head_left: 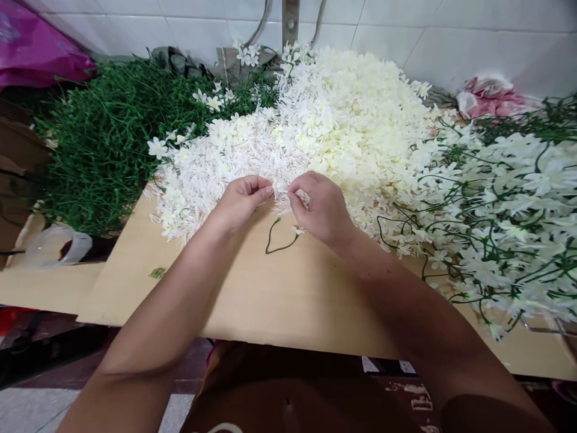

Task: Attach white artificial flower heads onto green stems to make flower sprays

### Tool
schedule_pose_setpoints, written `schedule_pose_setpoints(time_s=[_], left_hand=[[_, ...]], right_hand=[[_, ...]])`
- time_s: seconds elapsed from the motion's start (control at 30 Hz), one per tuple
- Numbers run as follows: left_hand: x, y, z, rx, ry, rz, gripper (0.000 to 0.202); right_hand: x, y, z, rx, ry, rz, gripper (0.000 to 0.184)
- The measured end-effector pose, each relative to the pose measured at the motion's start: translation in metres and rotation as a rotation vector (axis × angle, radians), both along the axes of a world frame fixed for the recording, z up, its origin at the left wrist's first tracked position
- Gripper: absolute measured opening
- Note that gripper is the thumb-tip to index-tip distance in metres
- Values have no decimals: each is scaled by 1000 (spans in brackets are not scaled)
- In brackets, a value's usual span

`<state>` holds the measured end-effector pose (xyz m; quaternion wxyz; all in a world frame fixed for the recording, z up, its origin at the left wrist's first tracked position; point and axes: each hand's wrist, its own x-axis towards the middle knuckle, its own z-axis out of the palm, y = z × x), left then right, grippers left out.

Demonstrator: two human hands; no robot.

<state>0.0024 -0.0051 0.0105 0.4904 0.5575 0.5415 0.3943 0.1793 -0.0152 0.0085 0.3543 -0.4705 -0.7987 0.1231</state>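
Observation:
My left hand (241, 201) and my right hand (322, 207) meet close together at the front edge of a heap of white artificial flower pieces (252, 150). Thumb and forefinger are pinched on each hand. A small white artificial flower (280, 186) shows between the fingertips, partly lost against the white heap behind it. Just below the hands, a thin bent green stem (269, 243) with a little white blossom at its right end shows against the tan board (270, 294). Whether that stem joins the flower at my fingertips is unclear.
A big pile of green plastic stems (108, 132) lies at the left. Cream blossoms (360, 114) are heaped behind my right hand. Stemmed white flowers (518, 222) spread over the right side. A clear plastic ring (58, 246) sits at the left edge; a tiled wall (396, 30) stands behind.

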Motion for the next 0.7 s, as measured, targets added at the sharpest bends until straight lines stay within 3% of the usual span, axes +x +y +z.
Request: schedule_pose_setpoints(time_s=[0.13, 0.43, 0.7], left_hand=[[0, -2, -3, -15, -3, -37, 21], [-4, -1, -10, 77, 152, -177, 7], [-1, -2, -11, 121, 138, -124, 10]], right_hand=[[-2, -4, 3, -90, -75, -15, 12], [-6, -6, 3, -10, -283, 10, 12], [-6, -6, 5, -28, -338, -21, 11]])
